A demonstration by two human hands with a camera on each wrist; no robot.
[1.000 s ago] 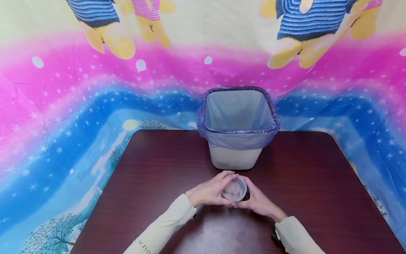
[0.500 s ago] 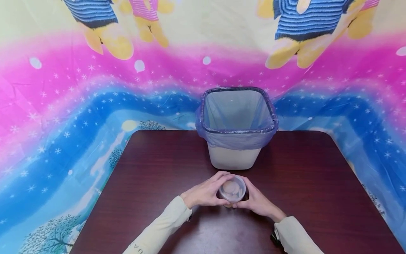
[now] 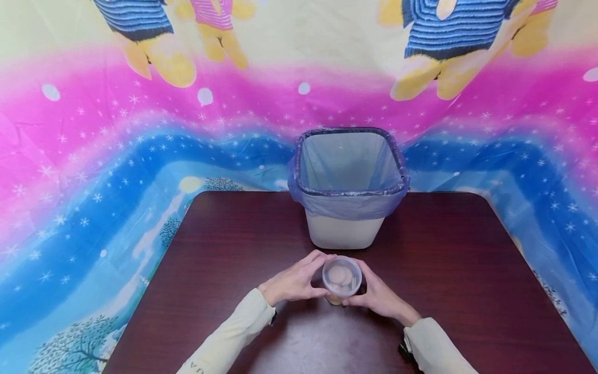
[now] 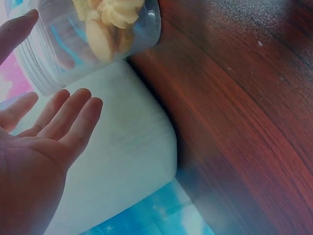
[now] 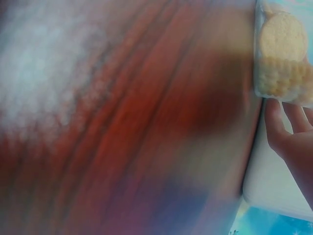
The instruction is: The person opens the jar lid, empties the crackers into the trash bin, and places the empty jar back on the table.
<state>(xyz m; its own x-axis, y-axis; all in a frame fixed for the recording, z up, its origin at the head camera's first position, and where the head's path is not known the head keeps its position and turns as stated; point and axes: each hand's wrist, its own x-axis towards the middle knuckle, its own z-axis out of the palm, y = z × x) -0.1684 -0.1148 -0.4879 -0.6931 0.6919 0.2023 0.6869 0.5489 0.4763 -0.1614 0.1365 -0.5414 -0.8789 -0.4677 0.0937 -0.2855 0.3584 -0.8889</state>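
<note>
A clear round jar (image 3: 342, 290) with a translucent lid stands upright on the dark wooden table (image 3: 243, 228), between both hands. Pale biscuits (image 4: 118, 12) show through its wall; in the right wrist view, round and ridged biscuits (image 5: 282, 39) lie inside. My left hand (image 3: 294, 279) is beside the jar, fingers spread and loosely bent. In the left wrist view its fingertips are a little apart from the jar wall. My right hand (image 3: 380, 293) curves round the jar's right side, thumb in front and fingers behind, holding it.
Just behind the jar stands a white bin (image 3: 345, 232) lined with a purple bag (image 3: 350, 205). A patterned curtain (image 3: 261, 93) with bears and snowflakes hangs round the table's back and sides.
My left hand has loosened from the jar and moved slightly left. The jar's lid and front are now more exposed. My right hand has stayed at the jar's right side.
</note>
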